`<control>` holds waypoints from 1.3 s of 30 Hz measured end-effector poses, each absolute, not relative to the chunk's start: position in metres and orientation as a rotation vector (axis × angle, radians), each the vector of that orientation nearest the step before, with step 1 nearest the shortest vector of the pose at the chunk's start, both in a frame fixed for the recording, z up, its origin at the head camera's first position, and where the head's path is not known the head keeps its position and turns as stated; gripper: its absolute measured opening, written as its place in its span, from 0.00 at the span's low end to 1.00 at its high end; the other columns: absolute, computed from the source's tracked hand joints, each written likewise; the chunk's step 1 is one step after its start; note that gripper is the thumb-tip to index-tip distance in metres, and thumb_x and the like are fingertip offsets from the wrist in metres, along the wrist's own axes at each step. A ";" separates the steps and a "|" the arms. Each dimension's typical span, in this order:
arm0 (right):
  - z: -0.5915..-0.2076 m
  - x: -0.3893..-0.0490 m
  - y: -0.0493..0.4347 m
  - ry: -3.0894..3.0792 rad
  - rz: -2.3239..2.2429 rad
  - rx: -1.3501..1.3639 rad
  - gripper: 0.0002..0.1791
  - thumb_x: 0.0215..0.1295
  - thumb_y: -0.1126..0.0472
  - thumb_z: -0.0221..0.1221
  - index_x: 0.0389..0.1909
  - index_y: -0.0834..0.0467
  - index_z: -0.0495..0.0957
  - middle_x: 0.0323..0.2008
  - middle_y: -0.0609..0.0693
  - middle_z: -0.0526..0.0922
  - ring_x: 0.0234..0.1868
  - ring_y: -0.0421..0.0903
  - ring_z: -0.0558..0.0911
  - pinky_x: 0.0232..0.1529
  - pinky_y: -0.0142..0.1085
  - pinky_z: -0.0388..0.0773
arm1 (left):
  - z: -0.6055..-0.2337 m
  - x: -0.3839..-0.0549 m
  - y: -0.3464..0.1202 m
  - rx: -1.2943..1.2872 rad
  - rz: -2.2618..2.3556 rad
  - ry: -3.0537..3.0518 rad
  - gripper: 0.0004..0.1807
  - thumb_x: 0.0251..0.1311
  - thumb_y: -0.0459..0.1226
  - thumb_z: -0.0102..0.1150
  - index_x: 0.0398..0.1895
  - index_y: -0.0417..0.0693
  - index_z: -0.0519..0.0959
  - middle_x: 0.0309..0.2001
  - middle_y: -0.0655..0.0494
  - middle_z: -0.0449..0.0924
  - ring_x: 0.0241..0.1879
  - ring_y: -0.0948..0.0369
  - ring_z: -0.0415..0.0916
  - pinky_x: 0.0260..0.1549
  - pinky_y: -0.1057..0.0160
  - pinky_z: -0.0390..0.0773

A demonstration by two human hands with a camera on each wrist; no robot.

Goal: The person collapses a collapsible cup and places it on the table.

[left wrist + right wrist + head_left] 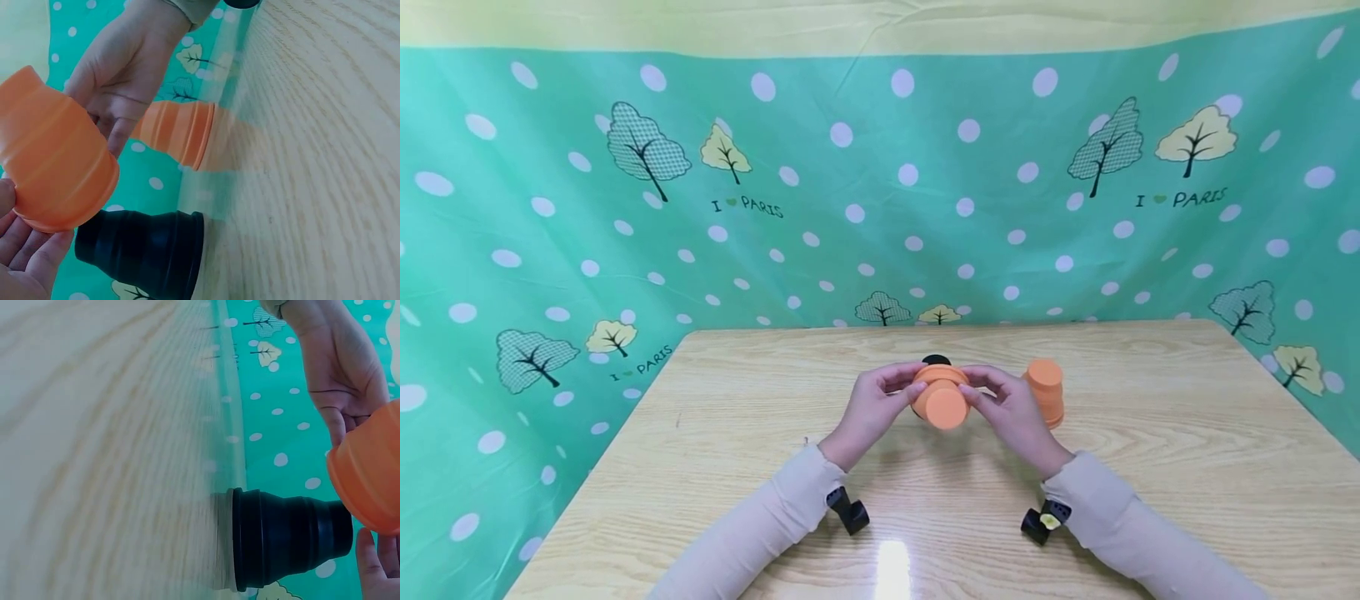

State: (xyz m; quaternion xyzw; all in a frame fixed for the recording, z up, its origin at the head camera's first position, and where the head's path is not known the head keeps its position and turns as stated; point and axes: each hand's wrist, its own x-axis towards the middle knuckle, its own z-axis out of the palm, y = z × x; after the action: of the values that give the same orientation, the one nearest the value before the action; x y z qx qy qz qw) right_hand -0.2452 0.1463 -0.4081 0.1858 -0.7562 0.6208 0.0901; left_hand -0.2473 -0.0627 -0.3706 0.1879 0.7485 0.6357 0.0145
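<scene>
Both my left hand and my right hand pinch one orange ribbed cup by its rim, from opposite sides. Its narrow base tilts toward me in the head view, and the wrist views show it raised off the tabletop. Beyond it a black ribbed cup stands upside down on the table, mostly hidden behind the held cup in the head view. A second orange cup is also upside down, just beyond my right hand, which overlaps its left side in the head view.
The light wooden table reaches back to a green dotted curtain with printed trees. Small black wrist cameras hang below both sleeves, the left camera and the right camera.
</scene>
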 end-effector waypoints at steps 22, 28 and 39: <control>-0.391 -0.241 0.137 -2.379 1.844 0.615 0.16 0.62 0.59 0.62 0.47 0.63 0.80 0.42 0.58 0.84 0.34 0.40 0.82 0.35 0.33 0.80 | -0.392 -0.259 -0.064 0.674 1.901 2.385 0.17 0.57 0.29 0.62 0.51 0.36 0.79 0.50 0.42 0.80 0.45 0.51 0.80 0.39 0.67 0.80; -0.391 -0.241 0.137 -2.426 1.842 0.602 0.16 0.63 0.58 0.61 0.48 0.62 0.80 0.38 0.56 0.84 0.30 0.40 0.80 0.32 0.37 0.80 | -0.391 -0.256 -0.064 0.676 1.922 2.375 0.17 0.57 0.32 0.63 0.51 0.39 0.80 0.50 0.44 0.80 0.45 0.53 0.81 0.40 0.68 0.80; -0.396 -0.244 0.140 -2.482 1.876 0.621 0.18 0.64 0.58 0.60 0.51 0.64 0.78 0.44 0.58 0.83 0.37 0.42 0.82 0.41 0.41 0.81 | -0.391 -0.256 -0.064 0.684 1.936 2.354 0.20 0.56 0.38 0.65 0.52 0.40 0.80 0.49 0.48 0.82 0.45 0.59 0.80 0.41 0.67 0.80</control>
State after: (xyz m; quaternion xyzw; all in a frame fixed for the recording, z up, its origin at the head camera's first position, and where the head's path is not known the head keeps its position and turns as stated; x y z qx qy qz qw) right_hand -0.2438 0.1400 -0.3959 0.1956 -0.7822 0.5913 -0.0153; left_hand -0.2558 -0.0640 -0.3906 0.2190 0.7536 0.6198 0.0087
